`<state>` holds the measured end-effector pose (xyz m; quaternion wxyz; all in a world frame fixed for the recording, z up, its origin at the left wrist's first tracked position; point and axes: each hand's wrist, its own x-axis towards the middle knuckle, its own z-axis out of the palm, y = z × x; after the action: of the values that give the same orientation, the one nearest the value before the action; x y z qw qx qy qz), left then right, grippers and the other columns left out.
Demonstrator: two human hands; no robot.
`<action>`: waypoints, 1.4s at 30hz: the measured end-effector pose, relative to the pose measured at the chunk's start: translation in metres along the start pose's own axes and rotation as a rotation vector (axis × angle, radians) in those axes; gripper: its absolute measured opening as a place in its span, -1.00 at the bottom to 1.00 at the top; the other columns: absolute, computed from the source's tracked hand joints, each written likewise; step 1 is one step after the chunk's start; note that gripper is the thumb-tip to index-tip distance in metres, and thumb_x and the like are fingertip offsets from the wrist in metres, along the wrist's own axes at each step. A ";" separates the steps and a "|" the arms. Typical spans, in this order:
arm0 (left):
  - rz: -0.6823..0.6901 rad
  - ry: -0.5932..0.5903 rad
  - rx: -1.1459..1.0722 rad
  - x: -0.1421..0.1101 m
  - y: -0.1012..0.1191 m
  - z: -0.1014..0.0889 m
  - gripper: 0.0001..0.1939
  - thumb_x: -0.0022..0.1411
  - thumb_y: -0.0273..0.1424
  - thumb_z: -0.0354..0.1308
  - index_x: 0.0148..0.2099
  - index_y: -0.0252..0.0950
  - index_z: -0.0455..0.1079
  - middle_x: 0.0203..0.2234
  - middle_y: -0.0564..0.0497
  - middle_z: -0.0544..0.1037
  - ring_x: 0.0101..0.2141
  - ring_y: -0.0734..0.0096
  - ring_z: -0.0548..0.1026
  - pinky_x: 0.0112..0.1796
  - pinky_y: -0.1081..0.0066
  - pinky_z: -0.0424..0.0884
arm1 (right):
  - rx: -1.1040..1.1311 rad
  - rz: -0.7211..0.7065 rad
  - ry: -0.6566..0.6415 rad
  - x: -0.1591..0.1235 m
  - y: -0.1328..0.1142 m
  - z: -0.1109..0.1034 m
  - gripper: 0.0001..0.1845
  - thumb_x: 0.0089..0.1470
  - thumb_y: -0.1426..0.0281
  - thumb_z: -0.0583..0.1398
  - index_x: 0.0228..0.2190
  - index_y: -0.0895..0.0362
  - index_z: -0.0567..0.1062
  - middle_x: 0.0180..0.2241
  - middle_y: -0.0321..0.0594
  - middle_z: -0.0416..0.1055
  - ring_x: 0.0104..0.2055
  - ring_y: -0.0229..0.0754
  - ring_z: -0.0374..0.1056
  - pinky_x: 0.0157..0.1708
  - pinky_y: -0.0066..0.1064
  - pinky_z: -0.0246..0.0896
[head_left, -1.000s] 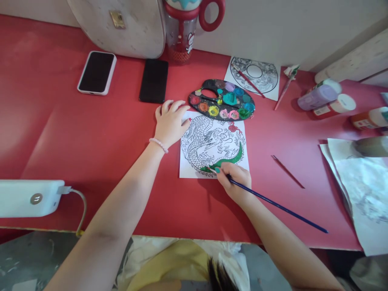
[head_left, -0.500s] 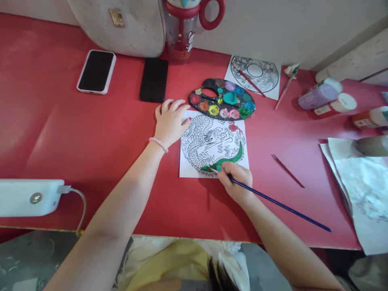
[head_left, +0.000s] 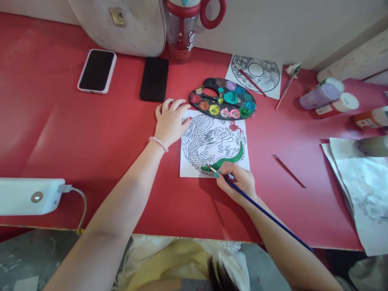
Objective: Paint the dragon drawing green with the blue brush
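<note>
A long blue paintbrush (head_left: 266, 212) is pinched in my right hand (head_left: 238, 180), its tip on the lower part of a dragon drawing (head_left: 194, 137). Green paint covers a curved band along the dragon's body, and a small patch at the upper right is red. My left hand (head_left: 172, 121) lies with fingers spread at the upper left edge of the sheet, the thumb on the paper. Just above the drawing sits a black paint palette (head_left: 209, 96) with wells of many colours.
Behind stand a white bag (head_left: 133, 32) and a red-lidded cup (head_left: 182, 34). Two phones, one a black phone (head_left: 154, 79), lie at left above a white power bank (head_left: 30, 197). Rightward are a thin brush (head_left: 289, 171), paint bottles (head_left: 323, 95), loose sheets (head_left: 360, 194) and a circular drawing (head_left: 273, 79).
The brush handle has swung closer to my right forearm, its back end now lower and further left. The brush tip has shifted slightly up and left. My left hand keeps its place.
</note>
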<state>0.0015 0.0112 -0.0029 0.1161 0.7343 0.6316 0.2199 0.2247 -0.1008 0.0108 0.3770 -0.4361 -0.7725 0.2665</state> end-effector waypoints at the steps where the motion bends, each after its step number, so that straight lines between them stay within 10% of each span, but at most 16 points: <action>1: 0.001 0.000 -0.001 0.000 0.000 0.000 -0.64 0.30 -0.35 0.12 0.12 0.04 0.39 0.20 0.08 0.39 0.23 -0.07 0.16 0.22 -0.19 0.04 | 0.000 -0.002 0.005 -0.001 0.000 0.001 -0.78 0.01 0.55 0.16 -0.53 0.05 0.24 -0.60 -0.40 0.31 -0.59 -0.34 0.24 -0.60 -0.51 0.14; 42: -0.012 -0.026 -0.031 0.000 0.000 -0.001 -0.63 0.30 -0.35 0.10 0.13 0.07 0.38 0.20 0.08 0.37 0.25 -0.09 0.14 0.23 -0.22 0.00 | -0.093 -0.069 0.039 0.000 0.006 0.005 -0.70 -0.05 0.61 0.11 -0.59 0.05 0.12 -0.64 -0.43 0.16 -0.61 -0.36 0.13 -0.63 -0.50 0.04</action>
<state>0.0011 0.0115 -0.0016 0.1371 0.7315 0.6308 0.2195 0.2233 -0.0989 0.0034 0.3805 -0.4311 -0.7911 0.2087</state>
